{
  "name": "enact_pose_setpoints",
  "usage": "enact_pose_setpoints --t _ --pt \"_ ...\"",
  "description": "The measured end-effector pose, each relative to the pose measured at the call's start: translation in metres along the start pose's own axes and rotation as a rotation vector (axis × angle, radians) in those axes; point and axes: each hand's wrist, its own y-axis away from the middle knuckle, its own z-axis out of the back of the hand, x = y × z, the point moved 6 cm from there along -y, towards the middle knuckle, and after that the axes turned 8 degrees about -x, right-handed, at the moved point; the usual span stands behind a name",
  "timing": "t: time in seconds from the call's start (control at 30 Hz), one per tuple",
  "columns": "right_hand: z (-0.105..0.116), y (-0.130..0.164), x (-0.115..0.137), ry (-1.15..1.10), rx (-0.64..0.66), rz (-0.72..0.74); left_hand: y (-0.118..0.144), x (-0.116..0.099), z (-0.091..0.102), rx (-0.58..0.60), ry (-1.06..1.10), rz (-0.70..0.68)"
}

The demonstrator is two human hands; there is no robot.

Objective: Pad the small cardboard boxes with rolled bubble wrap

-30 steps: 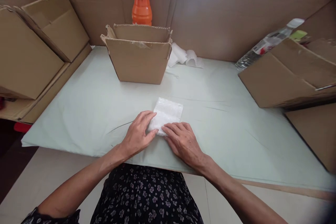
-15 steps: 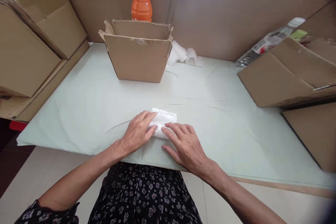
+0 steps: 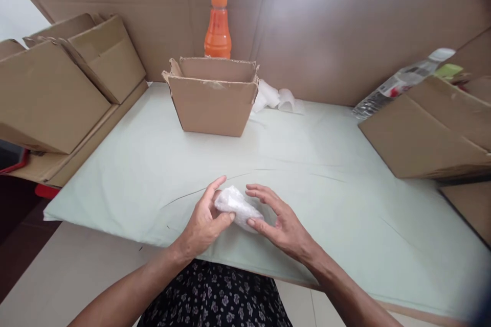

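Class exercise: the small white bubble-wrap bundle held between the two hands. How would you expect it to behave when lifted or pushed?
The bubble-wrap bundle looks crumpled and soft, so it probably squashes rather than stays stiff. Only the left hand and right hand fingers pinch it, suggesting it is light. Its irregular, rolled shape seems unlikely to roll far.

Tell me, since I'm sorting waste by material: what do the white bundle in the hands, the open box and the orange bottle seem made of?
The white bundle looks like translucent, crinkly plastic wrap, possibly bubble wrap; its texture is blurred. The open box is plain matte brown corrugated cardboard, with ragged flap edges. The orange bottle seems clear glossy plastic holding orange liquid, with an orange cap.
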Motion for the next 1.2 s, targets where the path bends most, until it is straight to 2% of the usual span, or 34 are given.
enact_pose_setpoints --t 0.13,0.23,0.3,0.43,0.5,0.57,0.63,0.73,0.8,0.87,1.0,1.1,1.2 --pt "-0.008 -0.006 -0.008 -0.221 0.194 -0.138 -0.003 -0.003 0.0 0.022 -0.099 -0.081" --pt "-0.006 -0.012 -0.014 -0.282 0.166 -0.18 -0.014 -0.018 0.008 0.01 -0.29 -0.233" --pt "0.001 -0.015 -0.021 -0.29 0.07 -0.191 -0.028 -0.044 0.019 -0.061 -0.43 -0.403" --pt "0.014 -0.016 -0.039 -0.31 -0.107 -0.239 -0.072 -0.123 0.042 -0.34 -0.707 -0.823" --pt "0.016 -0.015 -0.041 -0.273 -0.167 -0.209 -0.103 -0.155 0.049 -0.413 -0.787 -0.935" --pt "0.017 -0.014 -0.039 -0.211 -0.213 -0.141 -0.136 -0.175 0.055 -0.431 -0.845 -0.951" --pt "0.019 -0.014 -0.034 -0.162 -0.249 -0.072 -0.163 -0.184 0.059 -0.417 -0.903 -0.912" --pt "0.032 -0.012 -0.029 -0.149 -0.338 -0.018 -0.176 -0.187 0.063 -0.398 -0.957 -0.883" --pt "0.045 -0.011 -0.029 -0.175 -0.43 -0.031 -0.166 -0.185 0.063 -0.381 -0.966 -0.922" --pt "0.058 -0.008 -0.033 -0.208 -0.526 -0.061 -0.145 -0.182 0.06 -0.35 -0.968 -0.994" --pt "0.079 -0.002 -0.043 -0.296 -0.704 -0.105 -0.078 -0.177 0.049 -0.272 -0.946 -1.141" --pt "0.096 0.005 -0.042 -0.358 -0.838 -0.143 -0.025 -0.173 0.037 -0.175 -0.93 -1.145" --pt "0.114 0.011 -0.021 -0.376 -0.953 -0.16 0.015 -0.167 0.03 -0.078 -0.931 -1.109"
